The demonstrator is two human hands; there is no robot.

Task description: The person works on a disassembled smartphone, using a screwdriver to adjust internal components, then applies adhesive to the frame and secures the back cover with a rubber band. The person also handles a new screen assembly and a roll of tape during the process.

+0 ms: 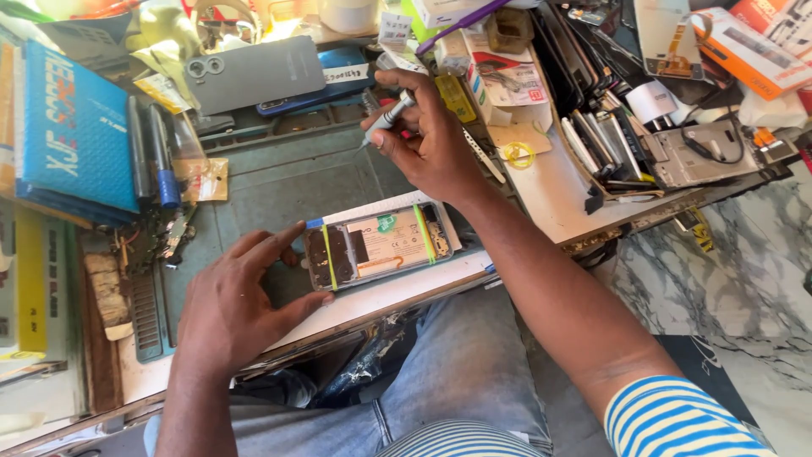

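**Head view: opened phone steadied on the bench, screwdriver lifted clear**

Head camera, looking down. The back-less rectangular smartphone [378, 245], its tan battery and dark circuit boards exposed, lies flat near the front edge of the cluttered grey-green bench [279, 182], resting partly on a white sheet. Two yellow-green strips cross its interior, one near each end. A separate grey phone back cover with round camera cut-outs [254, 74] lies well apart, toward the rear of the bench, so the rear panel is already off. The left hand [233, 309] is spread, thumb and forefinger bracing the phone's left end; it grips nothing. The right hand [427, 135] is closed around a slim silver precision screwdriver [387, 118], held above and behind the phone, its tip pointing down and left and not touching the device. Judged from this, opening is complete while the internal work remains: battery, boards and strips all sit in place. Whether any screws are out cannot be told. A blue flat box [74, 127] and stacked spare phone parts [605, 135] flank the work area.
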